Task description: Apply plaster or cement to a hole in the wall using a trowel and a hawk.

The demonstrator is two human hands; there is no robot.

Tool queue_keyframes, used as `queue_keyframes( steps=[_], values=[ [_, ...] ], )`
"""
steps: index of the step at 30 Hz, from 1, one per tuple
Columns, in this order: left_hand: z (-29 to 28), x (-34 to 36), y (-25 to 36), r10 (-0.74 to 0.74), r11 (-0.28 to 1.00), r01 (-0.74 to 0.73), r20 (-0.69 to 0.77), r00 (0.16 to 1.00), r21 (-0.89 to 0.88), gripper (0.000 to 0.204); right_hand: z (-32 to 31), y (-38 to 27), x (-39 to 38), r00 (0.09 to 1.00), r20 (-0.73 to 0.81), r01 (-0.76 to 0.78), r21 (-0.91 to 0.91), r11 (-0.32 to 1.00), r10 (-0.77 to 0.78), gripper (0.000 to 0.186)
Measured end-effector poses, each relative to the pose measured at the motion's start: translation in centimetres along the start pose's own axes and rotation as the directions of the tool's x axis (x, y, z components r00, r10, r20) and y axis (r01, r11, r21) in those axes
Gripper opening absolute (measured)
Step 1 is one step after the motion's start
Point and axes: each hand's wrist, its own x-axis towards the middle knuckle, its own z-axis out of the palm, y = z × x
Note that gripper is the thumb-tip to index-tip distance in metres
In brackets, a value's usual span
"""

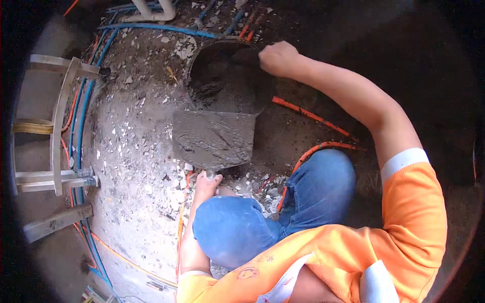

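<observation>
A dark round bucket (191, 76) of wet grey mortar (222, 76) stands ahead of me. Against its near rim lies a flat, roughly square board (214, 139), its top coated with mortar. My left hand (206, 184) is closed at the board's near edge; part of its grip is hidden beneath. At the bucket's far right rim my right hand (279, 58) makes a fist. Whatever that fist holds is lost in the shadow.
Blue pipes (87, 111) run along the left wall, with wooden pieces (58, 121) beside them. An orange conduit (313, 117) crosses the floor to the right. White pipes (149, 12) rise at the back. Broken rubble (136, 126) litters the floor around my knees.
</observation>
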Motion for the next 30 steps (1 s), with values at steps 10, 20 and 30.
queue_keyframes(
  steps=[10,20,30],
  values=[
    [-3.1,2.4,-3.8,0.063,0.990,-0.072,0.071,0.995,0.124,0.030,0.2,-7.4,-1.4,0.860,0.308,0.455,-0.102,0.885,-0.407,0.014],
    [-1.9,2.9,-7.3,0.125,0.956,-0.120,0.000,0.992,0.266,0.028,3.2,-9.5,-3.2,0.914,0.361,0.150,0.121,0.981,-0.184,0.019],
    [-1.8,3.3,-6.6,0.123,0.938,-0.116,0.000,0.992,0.327,0.029,4.9,-12.9,-2.4,0.663,0.748,-0.748,0.658,0.089,0.042,0.035]
  ],
)
